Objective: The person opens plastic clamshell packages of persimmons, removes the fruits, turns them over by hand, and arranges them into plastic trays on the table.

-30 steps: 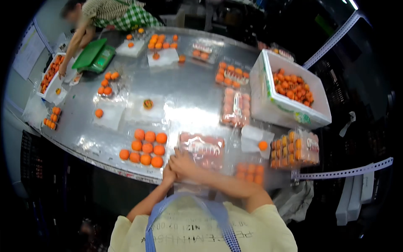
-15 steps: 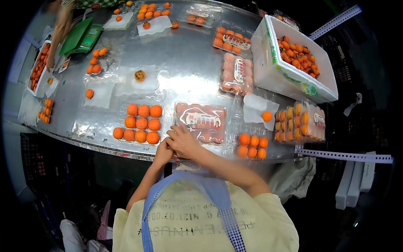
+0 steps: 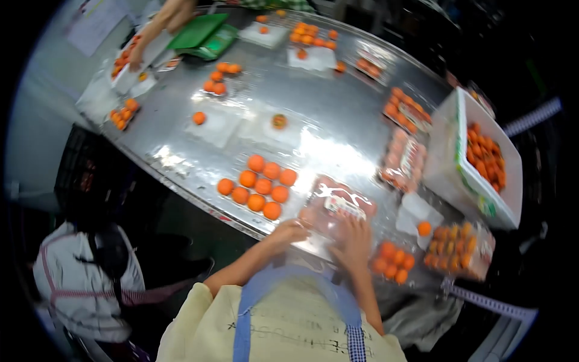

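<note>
A closed clear pack of orange fruit with a white label [image 3: 341, 200] lies on the metal table in front of me. My left hand [image 3: 287, 233] is at its near left corner, fingers closed together; motion blur hides what they hold, if anything. On the pack's right part lies my right hand [image 3: 354, 242], its fingers spread over the label side. Left of the pack, several orange fruits [image 3: 263, 186] stand in rows in an open clear tray. Another tray of orange fruits [image 3: 393, 262] is just right of my right hand.
A white foam box of fruit [image 3: 443, 151] stands at the right, near stacked packs [image 3: 459, 250]. Farther off are a green scale [image 3: 202, 36], more packs [image 3: 404, 160] and a co-worker's arm [image 3: 158, 27]. A person in light clothing [image 3: 87, 283] is at the lower left.
The view has turned and shifted, moving the table contents rightward. My hands, earlier together at the pack's near left edge, are now apart, with my right hand on the pack's right part.
</note>
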`<state>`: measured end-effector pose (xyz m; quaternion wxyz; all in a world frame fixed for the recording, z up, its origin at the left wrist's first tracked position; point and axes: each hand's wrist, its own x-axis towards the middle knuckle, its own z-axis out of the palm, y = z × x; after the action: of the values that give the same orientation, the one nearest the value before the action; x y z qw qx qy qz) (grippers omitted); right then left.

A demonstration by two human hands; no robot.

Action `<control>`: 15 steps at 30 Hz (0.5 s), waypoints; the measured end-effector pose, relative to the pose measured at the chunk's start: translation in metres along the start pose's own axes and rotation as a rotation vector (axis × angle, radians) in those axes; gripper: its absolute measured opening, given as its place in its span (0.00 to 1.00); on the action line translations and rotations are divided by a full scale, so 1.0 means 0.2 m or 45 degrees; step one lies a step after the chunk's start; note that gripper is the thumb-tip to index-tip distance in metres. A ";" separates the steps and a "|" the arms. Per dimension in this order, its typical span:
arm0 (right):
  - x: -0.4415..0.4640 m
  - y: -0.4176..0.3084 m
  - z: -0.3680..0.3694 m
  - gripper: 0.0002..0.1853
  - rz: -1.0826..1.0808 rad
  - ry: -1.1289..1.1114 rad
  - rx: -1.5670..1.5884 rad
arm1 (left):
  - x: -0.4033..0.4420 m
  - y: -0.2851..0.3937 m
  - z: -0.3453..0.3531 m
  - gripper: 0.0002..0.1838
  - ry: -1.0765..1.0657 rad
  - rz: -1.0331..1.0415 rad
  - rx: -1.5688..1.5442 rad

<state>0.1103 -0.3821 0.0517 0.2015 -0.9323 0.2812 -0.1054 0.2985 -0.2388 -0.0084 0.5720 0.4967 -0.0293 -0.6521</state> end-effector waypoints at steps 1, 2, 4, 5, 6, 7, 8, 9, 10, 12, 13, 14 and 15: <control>-0.02 0.02 0.03 0.48 -0.014 0.021 -0.018 | -0.01 0.02 0.02 0.13 0.011 -0.005 0.003; -0.04 0.06 0.07 0.47 -0.014 0.046 -0.046 | -0.02 0.04 0.03 0.13 0.006 -0.018 0.008; -0.04 0.11 0.11 0.46 -0.035 0.076 -0.086 | -0.01 0.04 0.02 0.15 -0.008 -0.018 -0.058; -0.05 0.12 0.12 0.45 -0.058 0.080 -0.089 | -0.03 0.05 0.04 0.15 0.004 -0.011 -0.076; -0.05 0.13 0.12 0.45 -0.073 0.081 -0.096 | -0.04 0.05 0.05 0.16 0.010 -0.013 -0.095; -0.06 0.12 0.11 0.42 -0.075 0.076 -0.108 | -0.04 0.05 0.05 0.17 -0.003 -0.007 -0.106; -0.05 0.13 0.12 0.41 -0.130 0.116 -0.126 | -0.03 0.04 0.04 0.17 -0.020 0.035 -0.063; -0.05 0.14 0.13 0.41 -0.180 0.153 -0.144 | -0.03 0.03 0.04 0.17 -0.040 0.072 -0.020; -0.05 0.15 0.14 0.40 -0.221 0.188 -0.164 | -0.02 0.02 0.03 0.17 -0.066 0.100 0.024; -0.03 0.19 0.16 0.39 -0.240 0.133 -0.170 | -0.03 0.02 0.03 0.19 0.000 0.065 0.120; -0.03 0.19 0.16 0.38 -0.278 0.174 -0.207 | -0.05 0.04 0.04 0.21 0.022 0.002 0.105; -0.03 0.18 0.15 0.38 -0.306 0.209 -0.249 | -0.09 0.08 0.08 0.22 -0.027 -0.042 0.236; -0.03 0.17 0.12 0.36 -0.281 0.164 -0.250 | -0.09 0.07 0.10 0.23 -0.006 -0.051 0.341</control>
<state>0.0968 -0.3967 0.0148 0.0782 -0.9640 0.1986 -0.1586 0.2930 -0.2401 0.0208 0.4875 0.5675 -0.1074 -0.6548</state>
